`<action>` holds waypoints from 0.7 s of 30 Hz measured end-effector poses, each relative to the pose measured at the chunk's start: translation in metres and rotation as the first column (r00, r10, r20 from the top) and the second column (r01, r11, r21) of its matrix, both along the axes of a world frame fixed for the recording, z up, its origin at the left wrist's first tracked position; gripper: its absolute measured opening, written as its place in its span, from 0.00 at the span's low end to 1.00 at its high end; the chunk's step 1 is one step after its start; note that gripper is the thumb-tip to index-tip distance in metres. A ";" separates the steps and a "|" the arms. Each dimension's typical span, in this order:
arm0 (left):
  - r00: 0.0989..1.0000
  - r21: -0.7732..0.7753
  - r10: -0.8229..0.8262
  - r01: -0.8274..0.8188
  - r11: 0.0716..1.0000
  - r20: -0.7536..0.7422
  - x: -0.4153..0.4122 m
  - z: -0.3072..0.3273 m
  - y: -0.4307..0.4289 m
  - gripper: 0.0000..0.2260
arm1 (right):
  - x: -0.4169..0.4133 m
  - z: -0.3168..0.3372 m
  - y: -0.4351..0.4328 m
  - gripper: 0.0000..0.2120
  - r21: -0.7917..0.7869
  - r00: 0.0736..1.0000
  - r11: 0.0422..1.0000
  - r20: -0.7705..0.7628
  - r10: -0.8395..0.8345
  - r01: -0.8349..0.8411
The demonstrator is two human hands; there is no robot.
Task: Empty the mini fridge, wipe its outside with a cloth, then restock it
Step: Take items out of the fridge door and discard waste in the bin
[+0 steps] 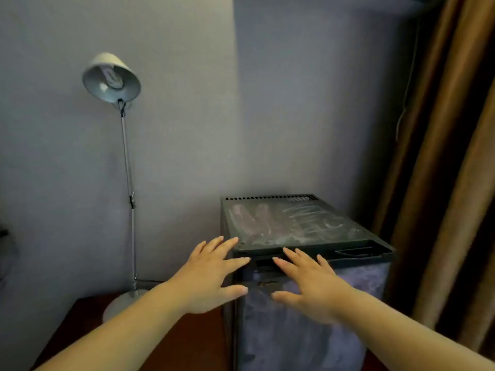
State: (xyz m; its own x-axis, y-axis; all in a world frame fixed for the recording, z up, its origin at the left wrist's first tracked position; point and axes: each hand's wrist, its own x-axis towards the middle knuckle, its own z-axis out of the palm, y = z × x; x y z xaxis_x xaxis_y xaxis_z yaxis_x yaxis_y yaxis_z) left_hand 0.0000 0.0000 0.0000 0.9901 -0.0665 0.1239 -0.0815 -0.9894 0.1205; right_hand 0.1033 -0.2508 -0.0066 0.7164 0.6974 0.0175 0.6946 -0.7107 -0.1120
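A dark mini fridge (302, 226) stands in the corner, its top dusty and smeared, its grey door shut and facing me. My left hand (211, 274) hovers at the fridge's front left top corner, fingers spread, holding nothing. My right hand (308, 282) is stretched out in front of the door's upper edge near the handle recess, fingers apart and empty. I cannot tell whether either hand touches the fridge. No cloth is in view, and the fridge's contents are hidden behind the door.
A white floor lamp (111, 77) on a thin metal pole stands left of the fridge, its round base (120, 303) on the reddish-brown floor. Brown curtains (439, 183) hang close on the right. Grey walls meet behind the fridge.
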 end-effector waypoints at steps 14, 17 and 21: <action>0.985 -0.067 -0.054 0.066 0.996 0.165 0.006 -0.032 0.001 0.33 | -0.017 -0.028 0.008 0.43 0.079 0.982 0.991 0.151 -0.115 0.104; 0.980 -0.095 -0.072 0.091 0.991 0.184 0.002 -0.029 0.000 0.31 | -0.024 -0.024 0.003 0.42 0.113 0.987 0.990 0.122 -0.102 0.089; 0.967 -0.169 -0.148 0.185 0.968 0.208 -0.022 -0.032 -0.013 0.30 | -0.047 -0.020 -0.023 0.38 0.207 0.998 0.977 0.026 -0.052 0.045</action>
